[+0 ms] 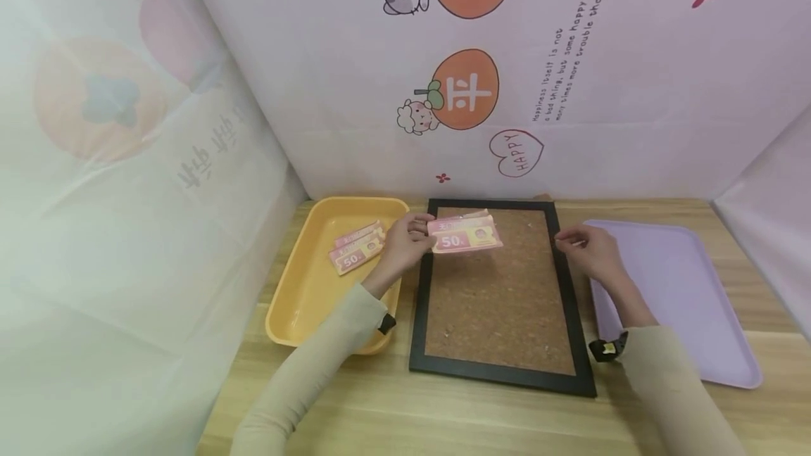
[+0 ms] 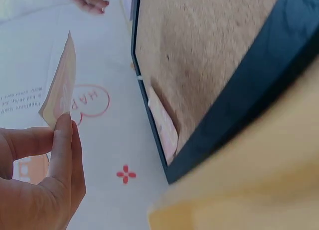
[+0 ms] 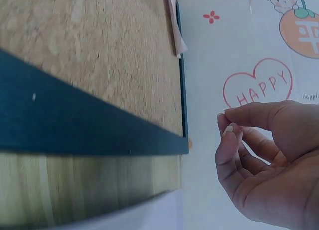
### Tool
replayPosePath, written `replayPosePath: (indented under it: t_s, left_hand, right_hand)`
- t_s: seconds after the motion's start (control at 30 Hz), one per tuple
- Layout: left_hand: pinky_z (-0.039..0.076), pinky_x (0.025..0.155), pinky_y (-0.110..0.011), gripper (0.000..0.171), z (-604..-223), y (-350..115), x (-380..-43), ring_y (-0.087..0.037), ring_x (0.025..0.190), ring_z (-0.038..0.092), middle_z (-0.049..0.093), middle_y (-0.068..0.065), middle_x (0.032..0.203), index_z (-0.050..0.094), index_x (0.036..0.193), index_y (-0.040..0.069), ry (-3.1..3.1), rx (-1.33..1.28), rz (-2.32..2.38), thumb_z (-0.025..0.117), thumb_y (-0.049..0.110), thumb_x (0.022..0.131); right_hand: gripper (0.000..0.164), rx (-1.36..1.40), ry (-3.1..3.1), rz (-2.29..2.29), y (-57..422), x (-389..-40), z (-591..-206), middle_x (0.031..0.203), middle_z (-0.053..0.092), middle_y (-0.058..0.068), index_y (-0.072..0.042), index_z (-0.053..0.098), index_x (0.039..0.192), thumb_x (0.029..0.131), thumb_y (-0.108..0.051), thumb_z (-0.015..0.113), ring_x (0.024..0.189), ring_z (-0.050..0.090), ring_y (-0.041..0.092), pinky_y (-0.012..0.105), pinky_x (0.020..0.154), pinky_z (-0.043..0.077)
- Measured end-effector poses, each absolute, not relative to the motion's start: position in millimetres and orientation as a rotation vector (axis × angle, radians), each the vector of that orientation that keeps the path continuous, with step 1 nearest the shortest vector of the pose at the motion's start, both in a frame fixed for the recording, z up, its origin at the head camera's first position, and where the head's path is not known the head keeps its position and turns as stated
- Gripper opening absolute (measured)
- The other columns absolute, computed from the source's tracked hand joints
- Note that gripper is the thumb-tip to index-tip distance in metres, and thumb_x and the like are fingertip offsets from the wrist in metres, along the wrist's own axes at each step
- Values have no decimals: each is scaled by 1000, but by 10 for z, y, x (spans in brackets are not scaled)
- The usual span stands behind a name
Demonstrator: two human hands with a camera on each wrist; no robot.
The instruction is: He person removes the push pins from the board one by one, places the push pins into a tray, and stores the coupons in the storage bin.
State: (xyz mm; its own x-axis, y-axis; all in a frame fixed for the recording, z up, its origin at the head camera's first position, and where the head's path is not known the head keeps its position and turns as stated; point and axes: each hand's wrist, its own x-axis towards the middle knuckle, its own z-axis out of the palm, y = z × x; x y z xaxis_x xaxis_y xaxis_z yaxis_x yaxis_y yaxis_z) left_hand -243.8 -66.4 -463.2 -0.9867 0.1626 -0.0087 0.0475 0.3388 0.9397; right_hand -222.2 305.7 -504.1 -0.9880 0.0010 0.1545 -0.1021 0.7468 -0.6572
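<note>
My left hand pinches one end of a pink and yellow paper coupon printed "50". It holds the coupon above the upper part of a cork board with a black frame. Beneath it, a second coupon lies on the cork in a corner, plain in the left wrist view but mostly covered in the head view. Near the frame's right edge hovers my right hand, fingers loosely curled and the thumb close to the index fingertip. Nothing shows between its fingertips in the right wrist view.
Left of the board stands a yellow tray with more coupons in it. A purple tray lies on the right, partly under my right arm. Printed white cloth hangs behind and beside the wooden table.
</note>
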Motion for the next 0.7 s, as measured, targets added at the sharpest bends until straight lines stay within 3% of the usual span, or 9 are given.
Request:
replayPosePath:
  t_s: [0.13, 0.33, 0.5, 0.7]
  left_hand:
    - [64, 86, -48, 41, -4579, -805, -2452, -26, 96, 74, 71, -19, 115, 64, 133, 4, 2438, 183, 1814, 71, 0, 92]
    - [65, 78, -38, 42, -4555, -997, -2460, -23, 90, 74, 69, -18, 113, 62, 134, 1, 2424, 158, 1855, 70, -1, 93]
    - [65, 85, -45, 38, -4565, -1149, -2472, -19, 86, 74, 69, -18, 111, 65, 128, 3, 2430, 84, 1883, 71, -3, 92]
    - [62, 70, -27, 34, -4544, -1339, -2506, -20, 87, 74, 71, -18, 110, 66, 124, 4, 2486, 6, 1848, 72, -1, 91]
  right_hand:
    - [21, 92, -2777, 1039, 3114, -2210, -5040, 104, 77, 24, 0, 75, 109, 97, -16, 70, 85, 69, 25, 21, 65, 49]
    - [20, 81, -2779, 1055, 3207, -2145, -5064, 102, 76, 28, 3, 75, 107, 96, -13, 70, 76, 67, 13, 21, 59, 50]
    - [23, 57, -2789, 1128, 3320, -2076, -5089, 106, 74, 31, 5, 72, 111, 98, -13, 67, 72, 60, -2, 23, 53, 54]
    - [25, 6, -2823, 1072, 3480, -2031, -5112, 107, 74, 30, 4, 72, 112, 100, -17, 67, 72, 59, -4, 24, 53, 53]
